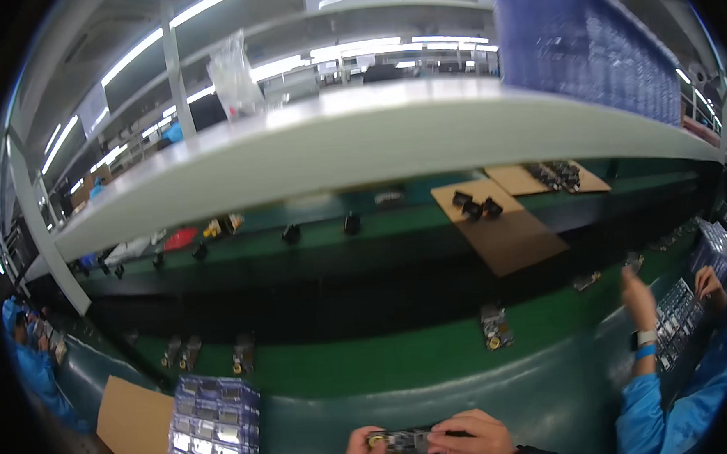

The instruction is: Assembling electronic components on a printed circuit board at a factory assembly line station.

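Together, the left hand [360, 452] and right hand [479, 438], partly curled, grip a dark electronic assembly [405, 448] between them.

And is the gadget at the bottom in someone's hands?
In hands: the left hand holds the gadget at one end, the right hand at the other.

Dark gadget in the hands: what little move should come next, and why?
Maybe the right hand could press gently, since its fingers lie over the right side of the dark gadget, while the left hand grips the opposite side.
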